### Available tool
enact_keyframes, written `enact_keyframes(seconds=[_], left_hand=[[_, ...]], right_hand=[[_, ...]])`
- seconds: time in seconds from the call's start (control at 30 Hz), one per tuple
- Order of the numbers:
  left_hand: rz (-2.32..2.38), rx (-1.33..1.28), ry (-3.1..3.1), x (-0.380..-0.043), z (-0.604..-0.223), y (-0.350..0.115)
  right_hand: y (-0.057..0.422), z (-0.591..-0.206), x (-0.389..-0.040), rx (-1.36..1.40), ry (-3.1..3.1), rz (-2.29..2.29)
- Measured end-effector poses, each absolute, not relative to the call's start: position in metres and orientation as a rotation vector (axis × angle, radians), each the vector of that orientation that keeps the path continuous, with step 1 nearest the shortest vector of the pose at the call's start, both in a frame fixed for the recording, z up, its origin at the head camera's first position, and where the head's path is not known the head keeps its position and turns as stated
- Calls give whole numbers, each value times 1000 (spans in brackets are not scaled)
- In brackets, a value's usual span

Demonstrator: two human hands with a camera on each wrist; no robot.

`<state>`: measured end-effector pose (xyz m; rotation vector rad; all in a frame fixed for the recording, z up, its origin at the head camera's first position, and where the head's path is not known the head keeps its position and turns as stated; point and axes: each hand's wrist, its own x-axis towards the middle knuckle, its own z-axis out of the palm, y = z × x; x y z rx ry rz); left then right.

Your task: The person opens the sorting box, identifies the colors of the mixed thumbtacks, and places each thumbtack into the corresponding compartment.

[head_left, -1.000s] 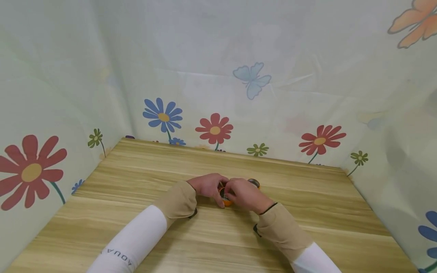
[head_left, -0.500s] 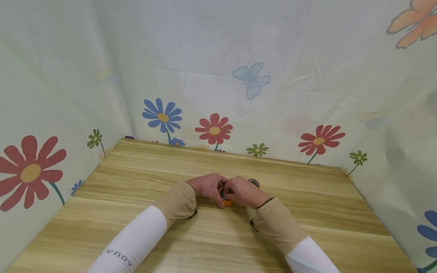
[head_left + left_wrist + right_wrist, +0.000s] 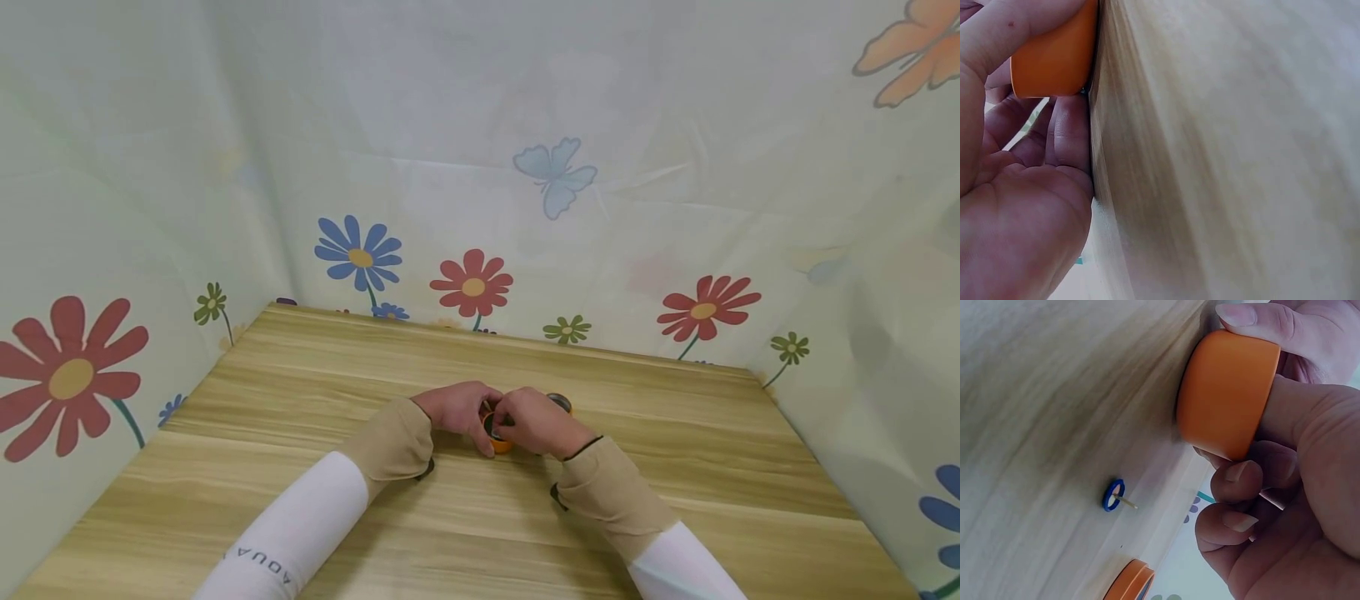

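On the tabletop stands a small round orange case (image 3: pixel 501 447) with a dark inside, its open top facing up. My left hand (image 3: pixel 461 408) grips it from the left, thumb on the near side and fingers round the far side. In the left wrist view the smooth orange wall (image 3: pixel 1057 59) touches the table. My right hand (image 3: pixel 540 423) reaches over from the right, its fingertips inside the opening. The case hides those tips in the right wrist view, where the other fingers (image 3: pixel 1235 481) curl below the rim. What they may pinch cannot be made out.
Behind my right hand lies a second round orange piece (image 3: pixel 561 402) with a dark face. A small blue ring with a thin brass-coloured pin (image 3: pixel 1113 495) sits on the table between it and the case. Flower-printed cloth (image 3: pixel 472 167) surrounds the wooden tabletop (image 3: pixel 360 358).
My right hand and forearm have shifted slightly left, and the fingertips dip a little differently in the case. My left hand and the case stay in place.
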<state>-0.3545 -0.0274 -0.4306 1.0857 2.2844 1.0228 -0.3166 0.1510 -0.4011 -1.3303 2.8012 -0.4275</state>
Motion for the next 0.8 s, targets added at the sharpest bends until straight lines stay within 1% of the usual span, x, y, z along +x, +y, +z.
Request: enact_keyframes(seconds=[0.6, 0.8], left_hand=[[1046, 1076, 2250, -355, -430, -29], [1030, 1100, 2260, -356, -431, -29]], right_hand=[[153, -401, -315, -1342, 2797, -517], [158, -399, -313, -1268, 2801, -599]])
